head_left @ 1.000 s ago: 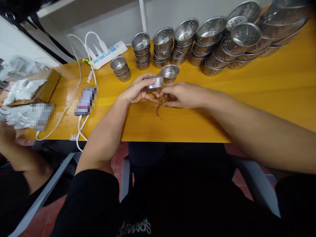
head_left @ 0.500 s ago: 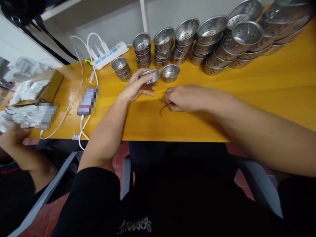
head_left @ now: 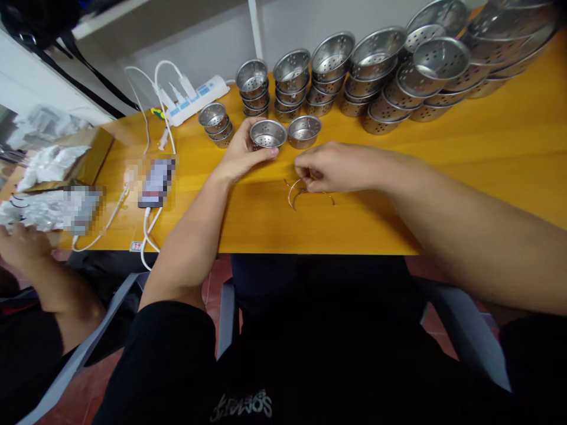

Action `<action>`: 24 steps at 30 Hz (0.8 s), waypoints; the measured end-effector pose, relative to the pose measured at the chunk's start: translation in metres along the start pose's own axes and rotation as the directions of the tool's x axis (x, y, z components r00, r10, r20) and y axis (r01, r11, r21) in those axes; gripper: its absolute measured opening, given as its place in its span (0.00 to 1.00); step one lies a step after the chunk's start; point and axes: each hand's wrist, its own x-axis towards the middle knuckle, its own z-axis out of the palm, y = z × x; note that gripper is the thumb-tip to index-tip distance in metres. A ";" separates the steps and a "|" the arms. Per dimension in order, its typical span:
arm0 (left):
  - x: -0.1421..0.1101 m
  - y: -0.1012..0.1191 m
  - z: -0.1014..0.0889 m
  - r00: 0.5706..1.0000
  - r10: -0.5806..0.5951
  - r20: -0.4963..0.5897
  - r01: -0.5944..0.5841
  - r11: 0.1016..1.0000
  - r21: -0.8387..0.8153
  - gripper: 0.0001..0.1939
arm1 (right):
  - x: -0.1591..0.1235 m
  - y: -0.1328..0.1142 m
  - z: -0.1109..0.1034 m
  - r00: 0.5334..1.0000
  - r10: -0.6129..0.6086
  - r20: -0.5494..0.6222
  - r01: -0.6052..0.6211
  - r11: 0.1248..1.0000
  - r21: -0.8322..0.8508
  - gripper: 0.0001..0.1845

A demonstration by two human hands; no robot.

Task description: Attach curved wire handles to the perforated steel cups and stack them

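My left hand [head_left: 241, 158] grips a small perforated steel cup [head_left: 267, 134] that stands upright on the yellow table [head_left: 465, 159], fingers wrapped round its near side. Beside it on the right stands a second small steel cup [head_left: 304, 130]. My right hand [head_left: 336, 168] is pinched on a thin curved wire handle [head_left: 294, 192] from a small heap of wire handles lying on the table under the fingers.
Stacks of perforated steel cups [head_left: 292, 82] and larger strainer bowls [head_left: 438, 59] line the table's far edge. A short stack [head_left: 215, 122] stands left of them. A white power strip [head_left: 195, 97], cables and a phone [head_left: 156, 182] lie at left. Another person's hand [head_left: 18, 245] handles white bags at far left.
My left hand has carried the cup away from my right hand and set it upright beside the other cup. My right hand has pinched up a wire handle from the table.
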 end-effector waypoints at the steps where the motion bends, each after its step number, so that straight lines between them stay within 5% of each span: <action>1: 0.002 -0.001 -0.001 1.000 0.018 -0.001 -0.018 1.000 0.011 0.54 | -0.001 0.002 -0.002 1.000 -0.010 -0.023 0.011 0.999 0.051 0.07; 9: 0.020 -0.025 -0.015 0.987 0.160 0.031 -0.163 0.979 0.119 0.63 | -0.004 0.005 -0.005 0.980 0.051 -0.191 -0.005 0.972 0.237 0.10; 15: 0.047 -0.070 -0.038 0.944 0.291 0.158 -0.317 0.931 0.179 0.72 | 0.003 0.014 0.006 0.912 0.121 -0.391 0.130 0.820 0.557 0.09; 24: 0.052 -0.083 -0.039 0.900 0.378 0.216 -0.411 0.901 0.136 0.71 | 0.011 0.049 0.009 0.777 0.212 -0.592 0.211 0.799 0.563 0.31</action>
